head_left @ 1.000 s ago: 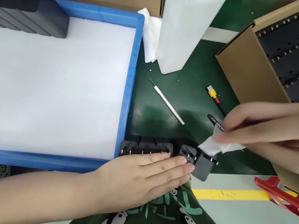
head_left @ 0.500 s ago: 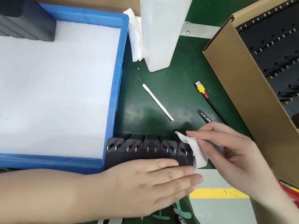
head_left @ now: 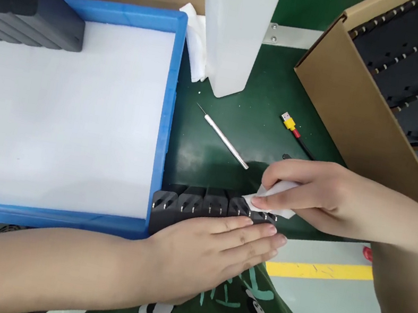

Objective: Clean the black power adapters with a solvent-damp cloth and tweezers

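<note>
Left hand (head_left: pixel 211 254) flat against perhaps five chargers (head_left: pixel 200 206), right hand (head_left: pixel 308 190) pinching one wipe (head_left: pixel 271 202)

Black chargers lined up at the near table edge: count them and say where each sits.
5 show. The chargers sit side by side, starting against the blue tray; the left hand braces them, and the right hand presses a white wipe on the rightmost. More may be hidden.

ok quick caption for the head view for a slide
Left hand steadies a row of black chargers beside a blue tray while the right hand presses a white wipe on the end one.
</note>
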`<state>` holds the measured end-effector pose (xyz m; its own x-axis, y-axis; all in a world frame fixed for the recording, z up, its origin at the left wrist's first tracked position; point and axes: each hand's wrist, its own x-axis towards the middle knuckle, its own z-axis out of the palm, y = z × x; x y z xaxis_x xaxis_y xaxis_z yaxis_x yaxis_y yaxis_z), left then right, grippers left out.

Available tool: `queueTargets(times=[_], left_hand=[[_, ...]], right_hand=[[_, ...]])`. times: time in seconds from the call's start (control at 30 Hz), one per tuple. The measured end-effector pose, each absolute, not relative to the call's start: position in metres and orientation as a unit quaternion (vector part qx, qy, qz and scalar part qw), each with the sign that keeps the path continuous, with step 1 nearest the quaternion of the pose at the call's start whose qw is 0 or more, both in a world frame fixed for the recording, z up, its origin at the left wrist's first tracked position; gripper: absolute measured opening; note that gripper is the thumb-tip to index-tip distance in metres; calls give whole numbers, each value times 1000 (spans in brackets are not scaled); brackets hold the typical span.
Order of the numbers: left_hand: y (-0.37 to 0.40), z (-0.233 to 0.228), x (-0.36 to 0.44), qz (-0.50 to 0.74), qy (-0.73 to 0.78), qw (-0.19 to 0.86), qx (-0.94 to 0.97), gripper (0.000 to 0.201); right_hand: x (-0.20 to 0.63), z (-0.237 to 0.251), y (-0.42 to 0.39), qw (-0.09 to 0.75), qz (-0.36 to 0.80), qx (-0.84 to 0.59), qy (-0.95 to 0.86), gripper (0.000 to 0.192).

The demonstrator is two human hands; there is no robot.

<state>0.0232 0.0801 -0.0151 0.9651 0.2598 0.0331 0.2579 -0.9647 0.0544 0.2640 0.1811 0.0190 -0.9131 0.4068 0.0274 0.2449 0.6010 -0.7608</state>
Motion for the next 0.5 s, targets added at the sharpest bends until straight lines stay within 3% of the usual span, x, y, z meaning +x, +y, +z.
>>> queueTargets(times=[0.17, 0.33, 0.5], left_hand=[[81, -18, 21, 23, 121, 40, 992, 72], [84, -17, 21, 18, 115, 60, 991, 78], [82, -20, 23, 10, 105, 67, 992, 83]], right_hand=[[244, 15, 177, 179, 408, -189, -875, 30], [240, 2, 181, 96, 416, -131, -895, 35], [281, 15, 175, 124, 365, -217, -897, 33]])
